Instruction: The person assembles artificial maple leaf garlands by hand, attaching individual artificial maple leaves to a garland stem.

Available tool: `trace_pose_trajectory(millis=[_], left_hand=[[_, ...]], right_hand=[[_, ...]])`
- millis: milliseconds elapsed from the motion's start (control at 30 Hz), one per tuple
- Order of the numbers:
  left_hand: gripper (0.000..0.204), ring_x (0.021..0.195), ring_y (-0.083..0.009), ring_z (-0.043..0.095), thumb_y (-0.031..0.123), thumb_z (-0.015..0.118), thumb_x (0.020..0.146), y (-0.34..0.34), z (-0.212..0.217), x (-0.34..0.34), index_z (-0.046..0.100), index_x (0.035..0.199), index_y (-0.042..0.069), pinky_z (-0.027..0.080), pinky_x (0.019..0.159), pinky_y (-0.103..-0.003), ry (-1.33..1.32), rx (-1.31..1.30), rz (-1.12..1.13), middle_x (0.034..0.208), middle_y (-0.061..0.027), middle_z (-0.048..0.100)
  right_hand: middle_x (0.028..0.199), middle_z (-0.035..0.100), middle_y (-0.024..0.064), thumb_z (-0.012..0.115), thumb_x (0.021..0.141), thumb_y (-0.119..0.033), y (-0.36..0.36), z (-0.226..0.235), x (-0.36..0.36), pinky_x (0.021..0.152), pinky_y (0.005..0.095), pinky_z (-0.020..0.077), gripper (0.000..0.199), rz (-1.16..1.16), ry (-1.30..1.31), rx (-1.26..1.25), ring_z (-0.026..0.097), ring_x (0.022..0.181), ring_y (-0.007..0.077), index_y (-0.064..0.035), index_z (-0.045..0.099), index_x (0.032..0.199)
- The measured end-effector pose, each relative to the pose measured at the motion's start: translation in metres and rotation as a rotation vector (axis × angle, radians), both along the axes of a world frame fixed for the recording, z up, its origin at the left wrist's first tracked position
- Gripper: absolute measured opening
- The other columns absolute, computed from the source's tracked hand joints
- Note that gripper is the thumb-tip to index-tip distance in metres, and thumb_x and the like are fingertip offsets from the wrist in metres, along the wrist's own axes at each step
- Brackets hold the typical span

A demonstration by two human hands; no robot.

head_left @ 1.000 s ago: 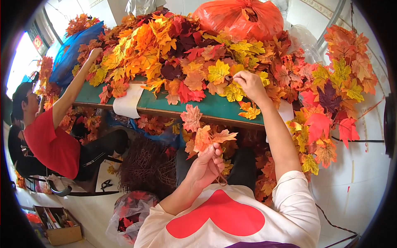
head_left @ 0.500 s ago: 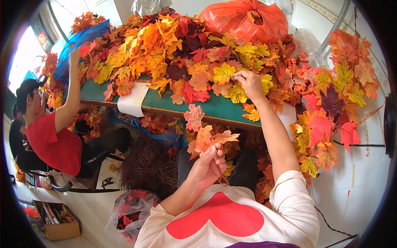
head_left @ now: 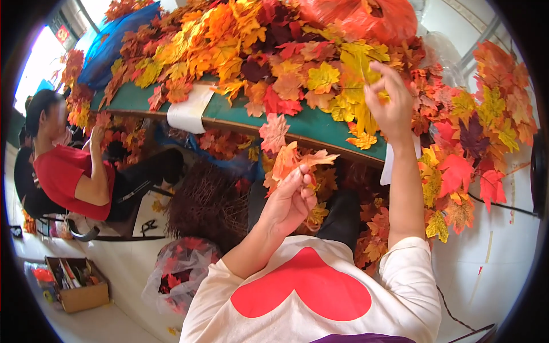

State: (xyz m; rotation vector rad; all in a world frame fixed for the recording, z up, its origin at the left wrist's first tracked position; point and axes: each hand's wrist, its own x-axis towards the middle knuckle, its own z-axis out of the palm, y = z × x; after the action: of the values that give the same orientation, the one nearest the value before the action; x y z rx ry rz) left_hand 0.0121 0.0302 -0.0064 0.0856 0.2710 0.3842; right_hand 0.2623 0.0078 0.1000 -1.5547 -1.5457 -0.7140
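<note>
The orange sprig [head_left: 285, 163] hangs just off the near edge of the green table [head_left: 237, 117], its leaves fanning above the left hand [head_left: 291, 200], whose thumb and fingers pinch it at the base. To my mind a light pinch there serves well, stem steady and leaves uncrushed. The right hand [head_left: 393, 111] is over the table's right part, thumb and forefinger curled beside a yellow leaf [head_left: 355, 60]; blur keeps me from telling whether they grip it. A leaf heap [head_left: 229, 46] covers the table's far side.

Left hand [head_left: 293, 197] low and pinched, right hand [head_left: 391, 103] curled, higher.
</note>
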Motion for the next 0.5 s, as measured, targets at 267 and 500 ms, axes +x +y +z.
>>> trace_pose_trajectory(millis=[267,500], left_hand=[[0.017,0.068,-0.0079,0.053,0.015,0.054,0.087,-0.01,-0.001,0.004,0.058,0.103,0.01,0.046,0.061,-0.023,0.146,0.161,0.101,0.084,0.0018,0.058],[0.013,0.077,-0.0081,0.056,0.01,0.056,0.086,-0.029,-0.006,0.005,0.059,0.098,0.003,0.046,0.07,-0.02,0.173,0.373,0.326,0.09,-0.0028,0.061]], right_hand=[[0.077,0.062,0.0087,0.062,0.076,-0.001,-0.069,-0.054,-0.104,0.08,0.0322,0.0476,0.009,0.354,0.606,-0.439,0.061,0.075,0.0184,-0.0012,0.054,0.08],[0.079,0.062,0.0078,0.068,0.07,0.002,-0.08,-0.063,-0.137,0.064,0.0245,0.0487,0.011,0.292,0.683,-0.313,0.061,0.072,0.0162,-0.0015,0.062,0.078]])
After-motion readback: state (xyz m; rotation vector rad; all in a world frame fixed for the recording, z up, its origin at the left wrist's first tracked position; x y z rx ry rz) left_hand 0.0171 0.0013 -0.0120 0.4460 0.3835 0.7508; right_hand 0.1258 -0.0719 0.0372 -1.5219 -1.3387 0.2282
